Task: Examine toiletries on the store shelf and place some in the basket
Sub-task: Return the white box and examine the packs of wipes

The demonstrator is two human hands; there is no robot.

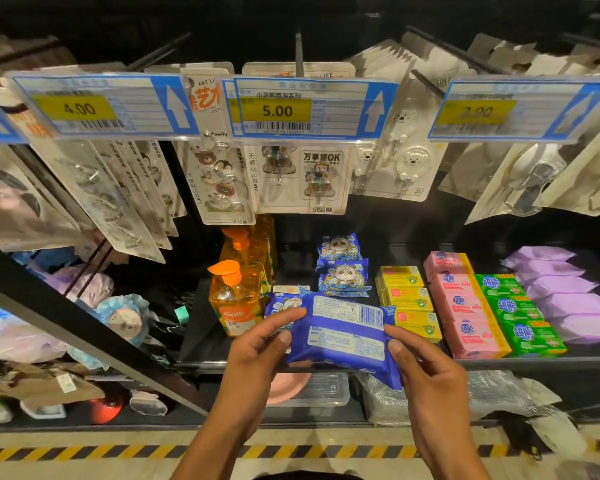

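Both my hands hold a blue plastic-wrapped packet (343, 336) in front of the shelf, its back label and barcode facing me. My left hand (257, 351) grips its left edge, thumb on top. My right hand (426, 372) pinches its right edge. Two more blue packets with a cartoon panda (342, 271) lie on the shelf behind, and another (283, 303) sits just under the held one. No basket is in view.
Orange pump bottles (238, 292) stand at the left of the shelf. Yellow (407, 299), pink (465, 306) and green (520, 313) soap boxes and purple packs (565, 292) lie to the right. Hook packs and price tags (278, 110) hang above. Yellow-black floor tape (84, 452) runs below.
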